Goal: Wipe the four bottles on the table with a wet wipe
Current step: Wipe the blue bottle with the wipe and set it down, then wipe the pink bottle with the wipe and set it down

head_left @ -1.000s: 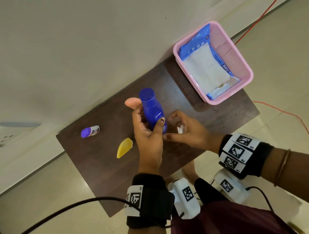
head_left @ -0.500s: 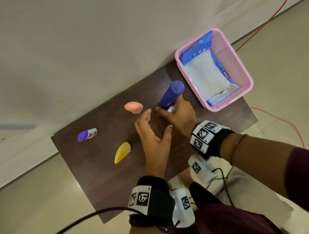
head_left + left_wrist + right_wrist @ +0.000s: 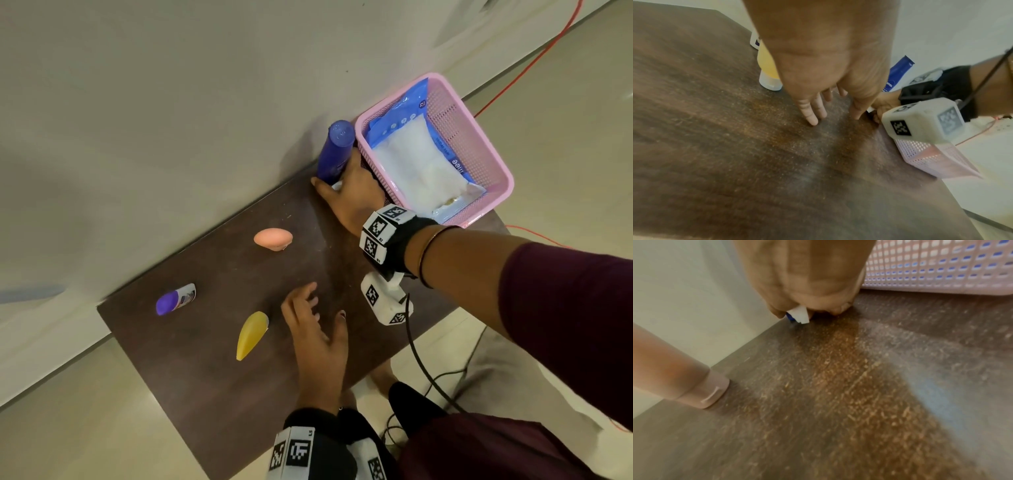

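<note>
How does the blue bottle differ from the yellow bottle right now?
The blue bottle is gripped by the right hand, which also holds a wet wipe; the yellow bottle is untouched, beside the open left hand. Blue stands by the pink basket at the wall; yellow stands nearer the front. Both are on the table.

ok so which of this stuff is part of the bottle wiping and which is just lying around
Part of the job:
blue bottle, gripped by the right hand along with the wipe
peach bottle
yellow bottle
purple-capped bottle
wipes pack
left hand, open

Just lying about:
pink basket holding the pack
red cable
</note>
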The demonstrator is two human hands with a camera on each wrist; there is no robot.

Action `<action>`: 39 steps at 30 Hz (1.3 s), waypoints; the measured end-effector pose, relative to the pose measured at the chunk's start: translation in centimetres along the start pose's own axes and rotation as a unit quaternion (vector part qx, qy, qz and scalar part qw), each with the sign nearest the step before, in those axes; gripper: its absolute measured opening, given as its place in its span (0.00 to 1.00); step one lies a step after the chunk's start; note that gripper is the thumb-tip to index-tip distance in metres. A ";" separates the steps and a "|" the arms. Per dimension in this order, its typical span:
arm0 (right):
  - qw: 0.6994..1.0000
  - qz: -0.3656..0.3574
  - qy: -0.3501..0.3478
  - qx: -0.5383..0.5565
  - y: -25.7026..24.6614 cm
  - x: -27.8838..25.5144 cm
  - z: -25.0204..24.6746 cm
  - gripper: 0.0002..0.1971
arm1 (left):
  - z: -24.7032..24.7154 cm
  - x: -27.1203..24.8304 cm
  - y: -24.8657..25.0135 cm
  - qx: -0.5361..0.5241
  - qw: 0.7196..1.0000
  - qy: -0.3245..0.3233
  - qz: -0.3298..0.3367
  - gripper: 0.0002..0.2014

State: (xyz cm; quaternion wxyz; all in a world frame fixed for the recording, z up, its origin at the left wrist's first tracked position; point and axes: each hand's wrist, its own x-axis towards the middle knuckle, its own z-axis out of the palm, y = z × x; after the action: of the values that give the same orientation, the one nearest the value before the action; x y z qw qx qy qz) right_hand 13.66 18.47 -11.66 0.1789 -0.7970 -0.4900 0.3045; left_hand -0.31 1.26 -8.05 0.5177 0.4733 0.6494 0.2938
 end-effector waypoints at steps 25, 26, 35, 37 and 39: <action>0.998 0.032 -0.001 0.062 0.1 -2.4 -0.4 0.30 | -0.7 -1.2 -2.2 0.014 0.999 -0.040 -0.019 0.28; 0.996 0.036 -0.022 0.084 0.6 -3.3 -0.3 0.23 | -0.8 -1.3 -2.1 0.008 0.999 -0.043 -0.022 0.28; 0.973 -0.076 -0.101 0.195 -1.0 -9.5 0.7 0.31 | -2.3 -2.3 -1.2 -0.013 0.998 -0.063 -0.020 0.27; 0.976 -0.092 -0.138 0.144 -2.2 -9.6 0.7 0.34 | -2.7 -2.4 -1.0 -0.014 0.997 -0.071 -0.016 0.27; 0.978 -0.097 -0.152 0.102 -3.4 -9.4 0.8 0.31 | -3.2 -2.4 -0.9 -0.006 0.997 -0.081 -0.001 0.28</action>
State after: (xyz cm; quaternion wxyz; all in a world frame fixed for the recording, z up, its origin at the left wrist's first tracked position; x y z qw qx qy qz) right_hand 7.64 11.67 -7.37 0.2113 -0.6680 -0.5529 0.4511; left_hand -3.64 -0.95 -6.94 0.5716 0.4918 0.6042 0.2575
